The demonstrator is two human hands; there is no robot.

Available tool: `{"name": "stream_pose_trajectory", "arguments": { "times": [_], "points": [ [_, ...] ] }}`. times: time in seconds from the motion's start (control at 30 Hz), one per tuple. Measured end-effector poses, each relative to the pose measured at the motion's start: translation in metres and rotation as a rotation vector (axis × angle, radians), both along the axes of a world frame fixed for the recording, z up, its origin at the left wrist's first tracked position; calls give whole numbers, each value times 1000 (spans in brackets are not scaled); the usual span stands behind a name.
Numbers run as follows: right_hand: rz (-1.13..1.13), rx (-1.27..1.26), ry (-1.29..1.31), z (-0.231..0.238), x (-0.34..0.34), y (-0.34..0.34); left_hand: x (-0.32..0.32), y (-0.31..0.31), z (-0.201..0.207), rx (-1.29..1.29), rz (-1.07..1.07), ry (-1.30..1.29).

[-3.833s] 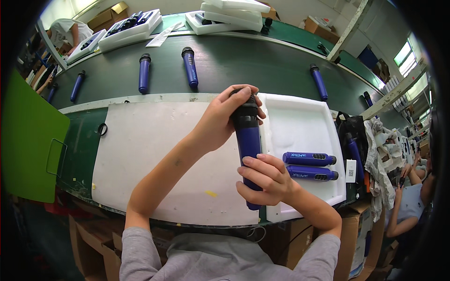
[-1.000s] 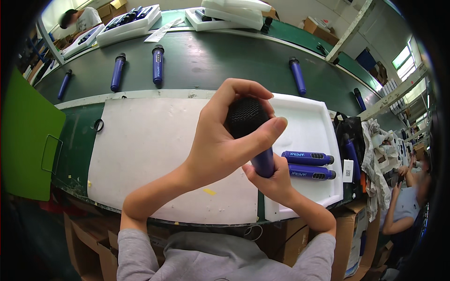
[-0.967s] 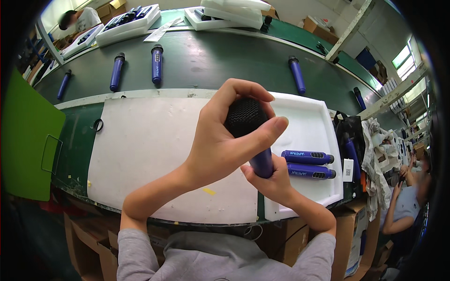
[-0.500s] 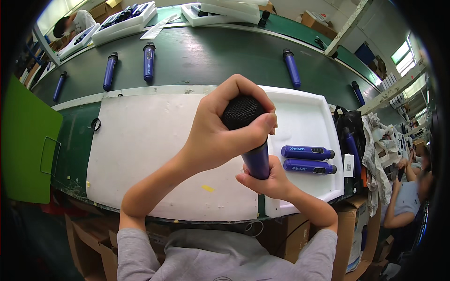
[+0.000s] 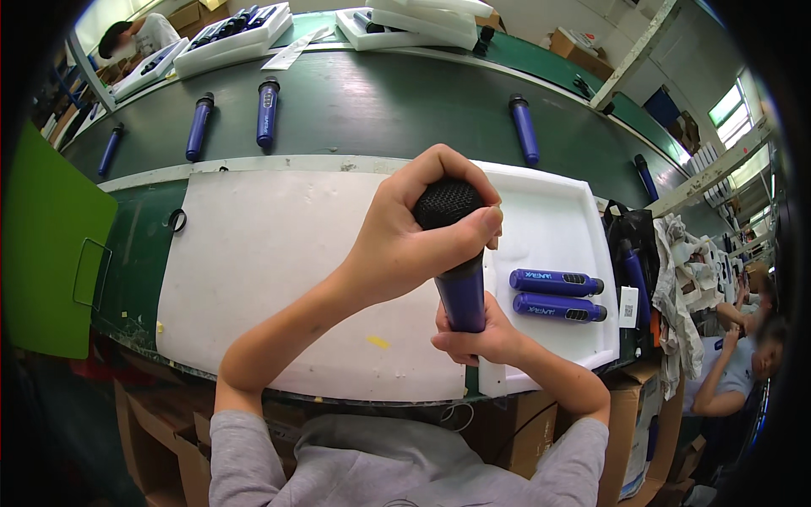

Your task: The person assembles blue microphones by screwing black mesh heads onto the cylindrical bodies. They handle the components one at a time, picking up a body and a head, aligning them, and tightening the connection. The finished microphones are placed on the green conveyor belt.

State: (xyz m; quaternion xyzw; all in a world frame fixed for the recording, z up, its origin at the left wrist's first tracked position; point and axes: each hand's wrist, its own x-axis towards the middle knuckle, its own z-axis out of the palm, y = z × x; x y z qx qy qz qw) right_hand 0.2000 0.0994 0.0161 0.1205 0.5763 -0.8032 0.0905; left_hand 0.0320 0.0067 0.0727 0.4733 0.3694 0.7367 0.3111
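A blue handheld microphone [image 5: 461, 297] with a black mesh head stands nearly upright between my two hands, above the white work mat [image 5: 270, 279]. My left hand [image 5: 422, 228] is closed round the mesh head, its thumb along the near side and fingers curled over the far side. My right hand [image 5: 486, 334] grips the lower end of the blue body, thumb in front. To the right, two blue microphone bodies [image 5: 556, 295] without mesh heads lie side by side in a white foam tray [image 5: 541, 355].
Beyond the mat runs a dark green belt [image 5: 380, 101] carrying several spaced-out blue microphones [image 5: 267, 114]. Foam trays [image 5: 236, 38] stand at the back. A small black ring [image 5: 177, 220] lies left of the mat. A green panel [image 5: 55, 245] stands far left; other people sit at both sides.
Both hands still hold the microphone, shifted very slightly. The right hand's fingers have changed their grip on the lower end. The view has tilted a little.
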Motion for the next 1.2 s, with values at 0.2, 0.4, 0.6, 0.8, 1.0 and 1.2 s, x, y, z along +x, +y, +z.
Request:
{"name": "stream_pose_trajectory", "arguments": {
  "times": [0.2, 0.4, 0.6, 0.8, 1.0, 1.2],
  "points": [
    [-20, 19, 0, 0, 1, 1, 5, 3, -5, 29, 61, -68],
    [21, 46, -26, 8, 1, 3, 9, -2, -1, 53, 86, -123],
    [-32, 121, -15, 8, -2, 2, 6, -2, -4, 47, 162, -91],
    [-191, 521, 188, -5, -2, 2, 11, -3, 2, 36, 326, -5],
    [-90, 265, -14, 9, -1, 4, 6, 1, -2, 98, 181, -49],
    [-36, 101, -16, 4, 1, 9, 5, 4, -5, 120, 157, -12]
  ]
}}
